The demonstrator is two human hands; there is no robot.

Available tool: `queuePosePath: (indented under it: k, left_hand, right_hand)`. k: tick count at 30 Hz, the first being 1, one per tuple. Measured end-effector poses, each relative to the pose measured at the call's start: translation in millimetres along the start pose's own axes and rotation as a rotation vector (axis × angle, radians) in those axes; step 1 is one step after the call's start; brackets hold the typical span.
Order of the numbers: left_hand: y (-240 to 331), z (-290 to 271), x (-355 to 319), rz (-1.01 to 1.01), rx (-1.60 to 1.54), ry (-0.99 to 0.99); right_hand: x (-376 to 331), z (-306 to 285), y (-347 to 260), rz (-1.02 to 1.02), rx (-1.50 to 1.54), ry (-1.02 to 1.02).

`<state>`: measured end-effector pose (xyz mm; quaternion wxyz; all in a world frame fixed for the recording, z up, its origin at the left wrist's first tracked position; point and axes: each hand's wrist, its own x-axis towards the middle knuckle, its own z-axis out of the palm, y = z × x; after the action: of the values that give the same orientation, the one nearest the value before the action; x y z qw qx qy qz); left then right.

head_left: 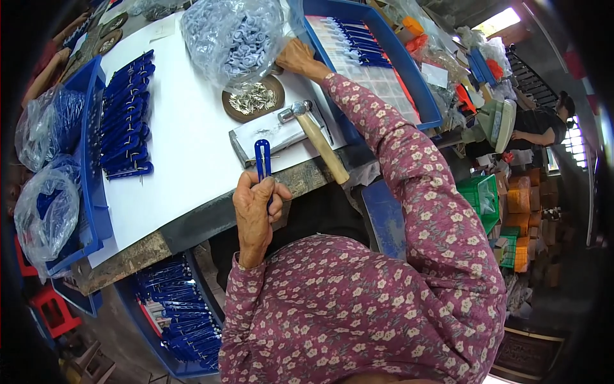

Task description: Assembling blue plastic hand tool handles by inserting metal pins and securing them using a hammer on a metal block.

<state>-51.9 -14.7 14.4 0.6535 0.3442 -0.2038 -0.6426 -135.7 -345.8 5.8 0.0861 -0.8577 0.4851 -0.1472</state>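
My left hand [254,208] is closed around a slotted blue plastic handle [263,157], held upright just over the table's near edge. A thin metal pin sticks out sideways from it. Farther off, my right hand [299,59] is at the right side of a clear bag [214,38] of small light-blue plastic parts. Its fingers are bent together, and what they hold, if anything, is hidden. Between the hands lie a round dish [233,109] of small metal pins, a worn metal block [272,137] and a hammer [320,141] resting across the block's right part.
Blue handles [128,121] lie in a stack on white paper at the left. Beside them a blue tray [96,192] holds bagged parts. Another blue tray [425,115] at the right holds rows of assembled pieces. Below the table is a crate [137,307] of blue pieces.
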Motion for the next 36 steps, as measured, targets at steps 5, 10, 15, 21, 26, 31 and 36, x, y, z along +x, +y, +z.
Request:
queuePosePath:
  k: [5,10,15,21,26,31,36]
  left_hand:
    - [-1.8,1.0,-0.3,-0.008,0.008,0.003]
    - [-2.9,1.4,-0.8,-0.009,0.010,0.004]
    - [-3.9,0.9,-1.4,-0.002,0.021,0.007]
    - [-3.9,-1.1,-1.1,0.001,0.026,0.001]
    - [-2.9,1.1,-1.2,-0.008,0.023,0.006]
    - [-3.4,-0.1,0.1,-0.011,0.015,0.008]
    - [-2.9,0.5,1.2,-0.012,0.015,0.015]
  right_hand:
    - [-0.1,-9.1,0.6,-0.074,0.006,-0.028]
    - [-11.7,-17.0,5.5,-0.133,0.014,-0.063]
    - [-19.4,-27.6,2.7,-0.221,-0.071,-0.133]
    - [-21.1,-33.9,-1.2,-0.452,-0.214,-0.042]
    - [-2.4,-31.6,-0.3,-0.451,-0.297,-0.003]
    - [9.9,-31.2,-1.3,-0.390,-0.313,-0.143]
    - [4.1,-29.9,5.8,-0.418,-0.158,-0.146]
